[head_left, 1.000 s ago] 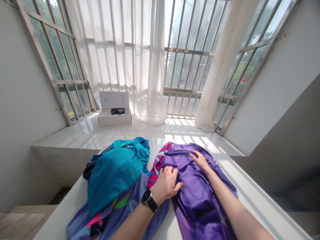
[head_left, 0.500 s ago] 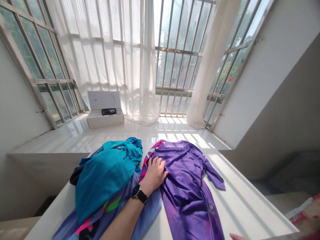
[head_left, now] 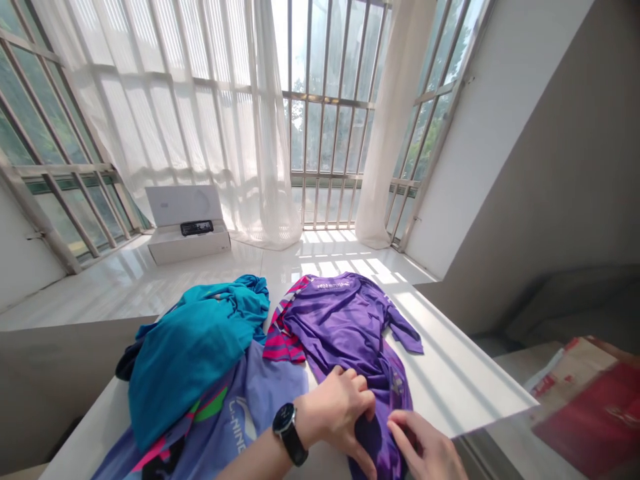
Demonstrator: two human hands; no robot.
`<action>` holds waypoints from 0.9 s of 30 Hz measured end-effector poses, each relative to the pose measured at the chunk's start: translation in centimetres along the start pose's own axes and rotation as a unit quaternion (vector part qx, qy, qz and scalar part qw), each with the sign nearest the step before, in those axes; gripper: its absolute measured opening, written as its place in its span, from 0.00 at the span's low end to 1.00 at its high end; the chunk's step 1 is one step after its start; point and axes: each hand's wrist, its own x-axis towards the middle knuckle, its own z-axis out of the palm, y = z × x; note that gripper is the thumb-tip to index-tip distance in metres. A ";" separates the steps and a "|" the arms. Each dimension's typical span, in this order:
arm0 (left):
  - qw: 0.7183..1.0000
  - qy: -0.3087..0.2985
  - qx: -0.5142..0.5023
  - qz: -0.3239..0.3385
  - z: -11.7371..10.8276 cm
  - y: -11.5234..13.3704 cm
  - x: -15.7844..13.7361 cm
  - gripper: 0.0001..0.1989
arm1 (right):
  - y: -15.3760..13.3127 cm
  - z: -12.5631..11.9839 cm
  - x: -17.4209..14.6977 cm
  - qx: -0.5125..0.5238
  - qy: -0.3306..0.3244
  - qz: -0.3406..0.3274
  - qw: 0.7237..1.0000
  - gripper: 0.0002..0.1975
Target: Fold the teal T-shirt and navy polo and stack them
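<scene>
A purple long-bodied sports shirt (head_left: 330, 313) with white lettering near its collar lies spread on the white table, its pink-striped sleeve (head_left: 285, 347) to the left. My left hand (head_left: 345, 407), wearing a black watch, rests on the lower part of the shirt with the thumb spread away from the fingers. To its right, my right hand (head_left: 425, 443) has thumb and index finger pinched at the shirt's right edge near the hem. Left of the shirt sits a heap of clothes, with a teal garment (head_left: 195, 353) on top and a lavender garment (head_left: 273, 373) partly beneath it.
An open white box (head_left: 190, 247) with a black object (head_left: 197, 228) in it stands on the window ledge. Sheer curtains (head_left: 200, 120) hang before barred windows. A red and tan bag (head_left: 590, 407) is beyond the right edge of the white table (head_left: 465, 387).
My left hand has moved from the shirt's left sleeve side down to its lower part. My right hand has come in from the bottom edge to the shirt's right side. The view has shifted right.
</scene>
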 end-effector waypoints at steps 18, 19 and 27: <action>0.989 -0.115 -0.082 -0.053 -3.9 -1.7 -0.1 0.23 | 0.5 0.7 0.2 -0.009 -0.170 -0.027 0.985 0.33; 0.990 -0.126 -0.058 -0.040 -3.4 -1.6 -0.1 0.26 | 0.8 0.8 0.5 -0.009 -0.158 -0.031 0.987 0.31; 0.997 -0.074 -0.029 -0.023 -2.4 -2.1 0.6 0.09 | 2.5 1.2 0.7 0.030 -0.092 -0.074 0.993 0.29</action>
